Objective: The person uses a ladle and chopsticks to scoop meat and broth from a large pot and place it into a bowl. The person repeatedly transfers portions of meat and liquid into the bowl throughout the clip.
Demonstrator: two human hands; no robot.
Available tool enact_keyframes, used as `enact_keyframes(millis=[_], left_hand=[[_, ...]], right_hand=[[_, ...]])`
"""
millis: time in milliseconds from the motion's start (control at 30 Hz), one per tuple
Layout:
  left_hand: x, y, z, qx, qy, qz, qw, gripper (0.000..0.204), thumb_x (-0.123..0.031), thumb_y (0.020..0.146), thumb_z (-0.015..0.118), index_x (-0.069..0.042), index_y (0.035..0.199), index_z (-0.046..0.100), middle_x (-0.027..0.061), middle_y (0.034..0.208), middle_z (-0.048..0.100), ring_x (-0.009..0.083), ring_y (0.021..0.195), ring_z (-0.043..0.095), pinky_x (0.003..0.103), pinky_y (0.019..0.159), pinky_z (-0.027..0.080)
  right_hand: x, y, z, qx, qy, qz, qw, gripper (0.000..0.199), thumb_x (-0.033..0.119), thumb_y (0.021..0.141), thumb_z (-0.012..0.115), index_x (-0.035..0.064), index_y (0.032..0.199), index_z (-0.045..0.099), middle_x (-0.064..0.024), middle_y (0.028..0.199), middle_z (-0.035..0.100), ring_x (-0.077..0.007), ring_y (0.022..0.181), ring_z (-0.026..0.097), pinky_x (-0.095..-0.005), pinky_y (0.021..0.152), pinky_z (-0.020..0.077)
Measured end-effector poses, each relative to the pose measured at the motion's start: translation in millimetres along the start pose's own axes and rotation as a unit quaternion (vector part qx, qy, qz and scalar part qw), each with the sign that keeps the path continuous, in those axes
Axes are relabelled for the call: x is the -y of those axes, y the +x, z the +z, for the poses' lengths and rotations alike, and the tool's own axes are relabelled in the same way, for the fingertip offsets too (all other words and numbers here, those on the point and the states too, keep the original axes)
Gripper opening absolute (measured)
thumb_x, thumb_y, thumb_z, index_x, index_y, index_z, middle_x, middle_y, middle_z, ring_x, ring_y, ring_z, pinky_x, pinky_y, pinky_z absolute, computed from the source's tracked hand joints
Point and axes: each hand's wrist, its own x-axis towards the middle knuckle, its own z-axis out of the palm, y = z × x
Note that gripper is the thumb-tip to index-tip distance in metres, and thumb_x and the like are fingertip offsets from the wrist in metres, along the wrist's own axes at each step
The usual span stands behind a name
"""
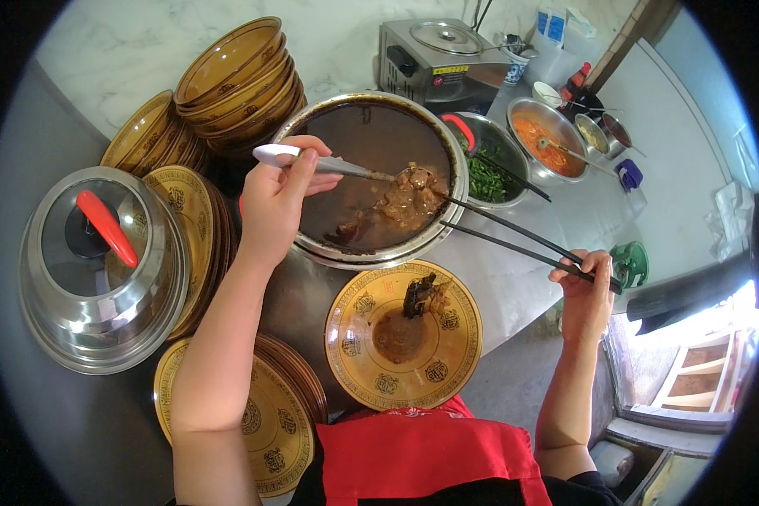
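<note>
While the left hand [271, 202] closes on the handle of a metal ladle [329, 164], the right hand [586, 291] pinches long black chopsticks [506, 236] near their far end. Both tips meet at braised meat pieces [405, 198] in the big pot [447, 148], center of the frame. The meat looks soft, wet and slippery, best supported from below. A yellow bowl [455, 354] lies just under the pot.

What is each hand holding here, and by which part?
The left hand grips a metal ladle near its handle's end, bowl over the pot of dark broth. The right hand holds long black chopsticks at their top ends.
</note>
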Motion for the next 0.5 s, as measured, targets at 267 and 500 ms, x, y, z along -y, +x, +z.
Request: enact_keyframes(millis=[267,500], left_hand=[[-16,-9,-7,-0.004,0.003,0.015,1.000,0.019,-0.014,0.087,0.040,0.003,0.090,0.050,0.0078,0.086,0.052,0.0174,0.077,0.058,0.029,0.072,0.049],[-23,-15,-16,-0.011,0.000,0.036,0.999,0.019,-0.013,0.087,0.040,0.002,0.090,0.050,0.0091,0.084,0.054,0.0176,0.077,0.058,0.029,0.071,0.049]], right_hand=[[-5,3,13,-0.011,-0.036,-0.023,0.999,0.032,0.030,0.088,0.031,0.0018,0.081,0.042,-0.0102,0.080,0.047,-0.0203,0.073,0.055,-0.0346,0.059,0.0505],[-7,3,21,0.038,-0.013,-0.031,0.999,0.035,0.031,0.089,0.029,0.0007,0.080,0.043,-0.0126,0.082,0.048,-0.0223,0.072,0.055,-0.0352,0.060,0.0504]])
